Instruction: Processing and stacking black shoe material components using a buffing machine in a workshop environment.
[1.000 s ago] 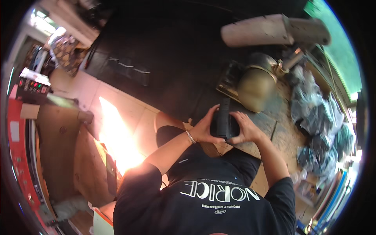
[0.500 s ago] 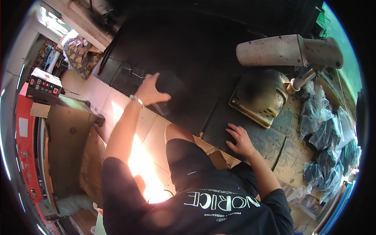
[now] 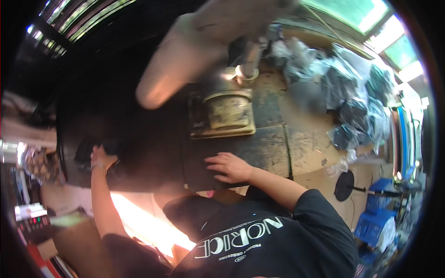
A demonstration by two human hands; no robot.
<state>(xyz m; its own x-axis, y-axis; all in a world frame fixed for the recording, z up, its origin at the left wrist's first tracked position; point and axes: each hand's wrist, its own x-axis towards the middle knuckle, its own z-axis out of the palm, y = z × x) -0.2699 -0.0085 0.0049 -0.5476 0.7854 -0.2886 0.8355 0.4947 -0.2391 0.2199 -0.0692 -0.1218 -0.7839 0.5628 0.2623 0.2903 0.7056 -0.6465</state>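
A small dark object (image 3: 88, 150), blurred and hard to make out, is being reached for at the far left of the dark worn workbench (image 3: 269, 153), with the left hand (image 3: 103, 157) laid on it; whether those fingers are closed cannot be told. The right hand (image 3: 230, 167) is pressed flat and open on the bench, just below the brass-coloured machine base (image 3: 230, 111). A firm left-hand grasp seems called for next.

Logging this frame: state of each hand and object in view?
left hand: stretched far out, on a dark object, grip unclear
right hand: open, flat on the dark mat
dark mat: lying flat, worn
brass-coloured block: resting on mat, untouched
large pale cylinder: blurred, overhead
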